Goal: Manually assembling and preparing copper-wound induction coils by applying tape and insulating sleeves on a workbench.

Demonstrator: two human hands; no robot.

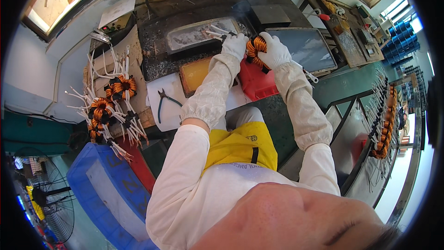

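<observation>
My right hand (276, 52), in a white glove, is closed around a toroidal coil (255, 47) wound with copper wire. White-sleeved leads (216, 33) run from the coil to the left, and my gloved left hand (235, 46) is closed on them. The lead ends hang over a rectangular pot (185, 36) with a silvery, crusted surface. Just below the coil is a red plastic bin (259, 83). One more white lead with a lug (313, 78) sticks out beside my right forearm. Near my left forearm lies a tray with an amber-yellow surface (194, 76).
Several finished-looking coils (122, 85) with white leads are heaped at the left. Cutting pliers (164, 104) lie on white paper. A blue crate (106, 190) and a fan (46, 194) stand lower left. A grey-topped tray (303, 48) and a rack of coils (386, 125) are at right.
</observation>
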